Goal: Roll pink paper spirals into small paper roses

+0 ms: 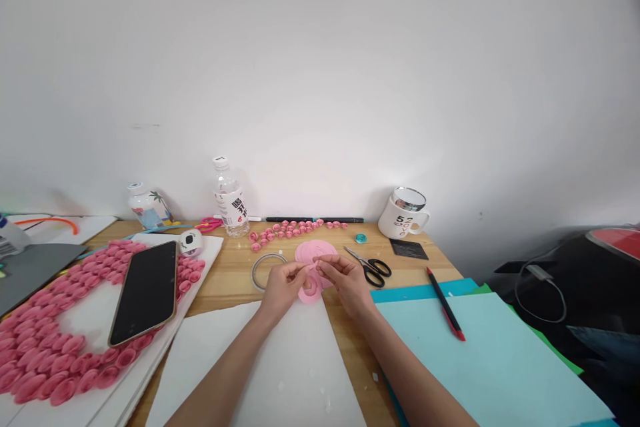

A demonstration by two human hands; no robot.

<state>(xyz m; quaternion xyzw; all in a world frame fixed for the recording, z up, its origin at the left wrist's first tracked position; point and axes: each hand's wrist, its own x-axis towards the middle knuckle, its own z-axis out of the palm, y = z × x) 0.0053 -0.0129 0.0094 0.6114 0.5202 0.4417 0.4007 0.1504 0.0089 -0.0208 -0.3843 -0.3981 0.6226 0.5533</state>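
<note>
A pink paper spiral point(311, 288) hangs between my two hands above the top edge of a white sheet point(295, 360). My left hand point(284, 287) pinches its upper edge from the left. From the right, my right hand point(349, 280) pinches the same strip, fingertips close to the left ones. Behind the hands lie pink paper circles point(316, 249), partly covered by my fingers. A roll of tape point(257, 272) rests just left of my left hand. Scissors with black handles point(373, 270) lie to the right of my right hand.
Rolled pink paper flowers point(287, 230) sit along the wall near a water bottle point(231, 203). At left, a phone point(146, 290) lies on a board of pink paper flowers point(53, 363). A mug point(400, 217), a pen point(445, 303) and light blue paper point(480, 353) are at right.
</note>
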